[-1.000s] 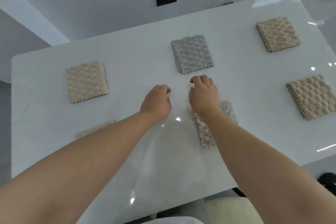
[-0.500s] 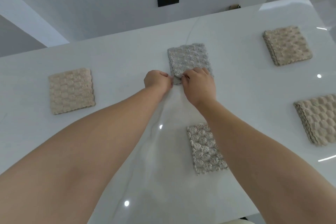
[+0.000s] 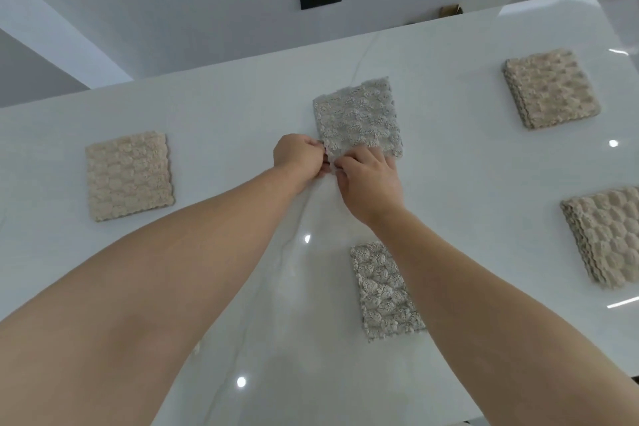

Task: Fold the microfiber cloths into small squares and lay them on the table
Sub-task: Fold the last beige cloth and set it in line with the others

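1. The left hand [image 3: 299, 157] and the right hand [image 3: 368, 180] meet at the near left corner of a folded grey microfiber cloth [image 3: 359, 117]. Both have their fingers curled and pinching that corner.
2. This cloth lies at the far middle of the white table [image 3: 242, 107].
3. A second grey cloth [image 3: 383, 290], also folded, lies nearer, partly under the right forearm.
4. A folded left beige cloth [image 3: 129, 176] lies well apart from the hands.
5. A far-right beige cloth [image 3: 551, 88] and a right-edge beige cloth [image 3: 605, 235] lie folded too.
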The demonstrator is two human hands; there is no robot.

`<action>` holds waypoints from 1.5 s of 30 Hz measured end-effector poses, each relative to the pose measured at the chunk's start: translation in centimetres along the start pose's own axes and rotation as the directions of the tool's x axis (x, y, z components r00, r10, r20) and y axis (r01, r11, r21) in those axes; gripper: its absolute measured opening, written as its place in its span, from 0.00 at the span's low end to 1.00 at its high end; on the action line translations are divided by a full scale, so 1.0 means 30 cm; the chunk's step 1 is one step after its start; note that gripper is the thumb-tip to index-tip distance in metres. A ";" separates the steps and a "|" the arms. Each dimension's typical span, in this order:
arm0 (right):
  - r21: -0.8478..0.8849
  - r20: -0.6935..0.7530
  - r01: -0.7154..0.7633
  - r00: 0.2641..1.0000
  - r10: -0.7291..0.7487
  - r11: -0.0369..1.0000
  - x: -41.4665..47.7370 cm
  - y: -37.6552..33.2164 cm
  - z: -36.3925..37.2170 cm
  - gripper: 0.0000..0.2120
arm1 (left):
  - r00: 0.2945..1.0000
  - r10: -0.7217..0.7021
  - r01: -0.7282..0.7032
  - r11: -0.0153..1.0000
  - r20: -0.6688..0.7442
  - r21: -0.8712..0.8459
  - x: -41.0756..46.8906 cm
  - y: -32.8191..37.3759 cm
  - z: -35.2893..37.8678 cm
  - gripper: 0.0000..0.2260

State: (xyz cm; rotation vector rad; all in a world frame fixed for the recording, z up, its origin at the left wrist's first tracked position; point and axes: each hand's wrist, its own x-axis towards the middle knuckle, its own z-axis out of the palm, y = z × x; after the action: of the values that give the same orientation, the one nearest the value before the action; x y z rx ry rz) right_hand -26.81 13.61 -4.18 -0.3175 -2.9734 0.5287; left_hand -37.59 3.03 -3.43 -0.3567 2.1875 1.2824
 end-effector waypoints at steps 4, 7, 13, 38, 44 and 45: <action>0.040 0.025 0.007 1.000 -0.008 0.999 0.000 -0.001 -0.012 0.12 | 0.969 0.246 -0.222 0.923 -0.038 0.313 0.016 0.025 -0.029 0.15; 0.070 -0.017 0.035 0.999 -0.034 0.997 0.015 0.012 -0.031 0.11 | 0.939 0.340 -0.327 0.847 0.045 0.420 0.018 0.043 -0.021 0.21; -0.034 0.016 -0.152 0.988 0.153 0.988 0.104 0.087 -0.080 0.22 | 0.905 0.417 -0.391 0.744 0.081 0.543 0.010 0.075 -0.011 0.16; -0.114 0.321 -0.057 0.943 0.091 0.992 0.213 0.122 -0.118 0.37 | 0.786 0.482 -0.522 0.180 0.387 0.834 0.062 0.035 -0.130 0.35; 0.004 0.028 -0.024 0.999 0.024 1.000 0.105 -0.034 -0.085 0.14 | 0.742 0.590 -0.572 0.308 0.319 0.761 -0.054 -0.068 -0.251 0.21; 0.010 0.010 -0.023 1.000 0.023 1.000 0.089 -0.065 -0.072 0.12 | 0.736 0.596 -0.578 0.309 0.320 0.755 -0.068 -0.093 -0.271 0.20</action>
State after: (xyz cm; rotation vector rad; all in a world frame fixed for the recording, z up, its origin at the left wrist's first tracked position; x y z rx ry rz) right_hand -29.48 13.13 -1.30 -0.3493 -2.9784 0.5497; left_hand -37.35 -5.51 -1.13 0.9306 2.7468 0.3299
